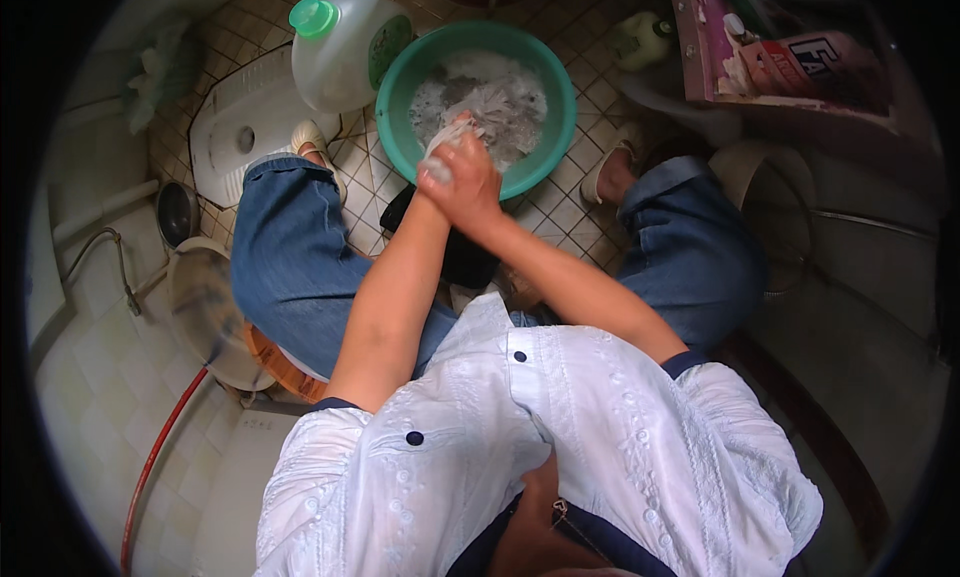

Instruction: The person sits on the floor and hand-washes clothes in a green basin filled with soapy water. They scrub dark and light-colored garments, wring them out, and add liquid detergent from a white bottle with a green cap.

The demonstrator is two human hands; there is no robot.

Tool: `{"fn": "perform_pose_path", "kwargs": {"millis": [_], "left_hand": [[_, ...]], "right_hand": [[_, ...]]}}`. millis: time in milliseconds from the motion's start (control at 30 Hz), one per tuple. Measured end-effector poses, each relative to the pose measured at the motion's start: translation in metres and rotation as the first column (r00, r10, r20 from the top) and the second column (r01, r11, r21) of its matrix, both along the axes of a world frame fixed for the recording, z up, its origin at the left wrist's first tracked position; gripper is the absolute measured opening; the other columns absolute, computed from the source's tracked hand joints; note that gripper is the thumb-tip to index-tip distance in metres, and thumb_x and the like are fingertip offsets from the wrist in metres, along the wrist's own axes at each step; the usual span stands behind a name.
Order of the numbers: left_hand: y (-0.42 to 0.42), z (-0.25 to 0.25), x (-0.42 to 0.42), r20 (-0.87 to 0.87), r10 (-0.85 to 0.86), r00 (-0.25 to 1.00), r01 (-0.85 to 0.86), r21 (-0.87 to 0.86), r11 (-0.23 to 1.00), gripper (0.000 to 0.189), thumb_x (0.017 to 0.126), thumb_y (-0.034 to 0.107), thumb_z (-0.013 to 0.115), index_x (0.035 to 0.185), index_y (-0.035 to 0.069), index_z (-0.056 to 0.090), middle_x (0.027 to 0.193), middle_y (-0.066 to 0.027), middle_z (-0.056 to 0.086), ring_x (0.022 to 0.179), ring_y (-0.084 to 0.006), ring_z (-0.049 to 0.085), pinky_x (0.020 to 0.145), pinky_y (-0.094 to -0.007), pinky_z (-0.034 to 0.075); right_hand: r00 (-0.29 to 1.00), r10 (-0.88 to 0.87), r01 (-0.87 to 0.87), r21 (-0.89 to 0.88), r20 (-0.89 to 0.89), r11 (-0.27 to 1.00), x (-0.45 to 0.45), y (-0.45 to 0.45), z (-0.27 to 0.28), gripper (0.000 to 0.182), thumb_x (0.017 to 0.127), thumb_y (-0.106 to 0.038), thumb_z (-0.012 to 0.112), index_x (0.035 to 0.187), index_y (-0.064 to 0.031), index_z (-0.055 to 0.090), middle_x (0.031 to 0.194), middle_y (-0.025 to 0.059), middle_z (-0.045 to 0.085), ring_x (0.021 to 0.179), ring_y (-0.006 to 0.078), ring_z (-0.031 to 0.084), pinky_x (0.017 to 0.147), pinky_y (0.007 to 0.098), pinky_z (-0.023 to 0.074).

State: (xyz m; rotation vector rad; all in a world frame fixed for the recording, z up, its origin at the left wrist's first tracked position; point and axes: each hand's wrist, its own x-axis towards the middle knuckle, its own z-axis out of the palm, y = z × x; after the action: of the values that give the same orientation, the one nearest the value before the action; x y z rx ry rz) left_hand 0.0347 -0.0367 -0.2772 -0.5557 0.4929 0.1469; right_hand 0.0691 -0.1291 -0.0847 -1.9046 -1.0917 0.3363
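Observation:
A green plastic basin (562,146) stands on the tiled floor between my feet, holding cloudy, foamy water. My left hand (433,178) and my right hand (476,179) are together over the basin's near rim. Both are closed on a wet whitish cloth (491,113), which runs from my fingers down towards the suds; part of it is bunched between the hands. The fingers overlap, so some of the grip is hidden. A large translucent plastic jug (330,67) with a green cap stands against the basin's left side.
Left of the jug lies a white squat toilet pan (225,138). A dark bowl (178,214) and a large pale basin (199,307) lean by the left wall, near a red hose (161,442). A green bottle (641,41) and a pink shelf (699,59) are at the upper right.

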Motion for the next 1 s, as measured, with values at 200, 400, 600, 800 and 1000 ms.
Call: {"fn": "perform_pose_path", "kwargs": {"millis": [200,400,600,800,1000], "left_hand": [[-0.053,0.160,0.020,-0.415,0.067,0.907,0.197,0.562,0.803,0.027,0.089,0.020,0.044,0.108,0.002,0.052,0.103,-0.0104,0.058,0.092,-0.0237,0.058,0.080,-0.0366,0.049],[-0.037,0.155,-0.009,-0.162,0.166,0.973,-0.057,0.524,0.850,0.032,0.088,0.022,0.042,0.108,-0.002,0.050,0.112,-0.0142,0.054,0.105,-0.0279,0.050,0.094,-0.0416,0.038],[-0.042,0.194,-0.022,-0.155,0.006,0.988,0.070,0.480,0.875,0.031,0.083,0.025,0.053,0.102,0.000,0.052,0.103,-0.0149,0.057,0.094,-0.0291,0.055,0.086,-0.0410,0.044],[-0.059,0.205,-0.035,-0.151,-0.012,0.988,0.098,0.576,0.812,0.030,0.079,0.016,0.061,0.101,-0.002,0.051,0.099,-0.0144,0.058,0.087,-0.0256,0.059,0.080,-0.0379,0.050],[-0.070,0.212,-0.048,-0.241,-0.112,0.964,0.250,0.675,0.694,0.041,0.077,0.012,0.065,0.111,-0.002,0.048,0.104,-0.0132,0.056,0.095,-0.0238,0.057,0.085,-0.0369,0.047]], "right_hand": [[0.961,-0.267,0.252,-0.188,-0.065,0.950,0.092,0.002,-0.055,0.026,0.072,-0.029,0.063,0.083,-0.0065,0.061,0.079,0.0144,0.058,0.070,0.0311,0.057,0.064,0.0377,0.0446],[0.571,-0.228,0.245,-0.102,-0.789,0.964,0.094,-0.035,-0.047,0.026,0.082,-0.027,0.059,0.084,-0.0008,0.063,0.077,0.0044,0.061,0.071,0.0106,0.054,0.063,0.0259,0.0428],[0.697,0.003,-0.155,-0.147,-0.717,0.977,0.091,-0.074,-0.014,0.030,0.082,-0.024,0.059,0.105,-0.0057,0.061,0.096,0.0077,0.062,0.090,0.0156,0.056,0.079,0.0285,0.0426],[0.691,0.076,-0.126,-0.017,-0.719,0.992,0.062,-0.062,0.043,0.023,0.076,-0.020,0.064,0.093,-0.0035,0.064,0.086,0.0053,0.062,0.083,0.0132,0.055,0.074,0.0274,0.0431],[0.724,0.126,-0.189,-0.019,-0.678,0.982,0.079,-0.063,0.024,0.020,0.080,-0.021,0.062,0.086,-0.0024,0.058,0.074,0.0015,0.056,0.065,0.0097,0.050,0.059,0.0247,0.0418]]}}
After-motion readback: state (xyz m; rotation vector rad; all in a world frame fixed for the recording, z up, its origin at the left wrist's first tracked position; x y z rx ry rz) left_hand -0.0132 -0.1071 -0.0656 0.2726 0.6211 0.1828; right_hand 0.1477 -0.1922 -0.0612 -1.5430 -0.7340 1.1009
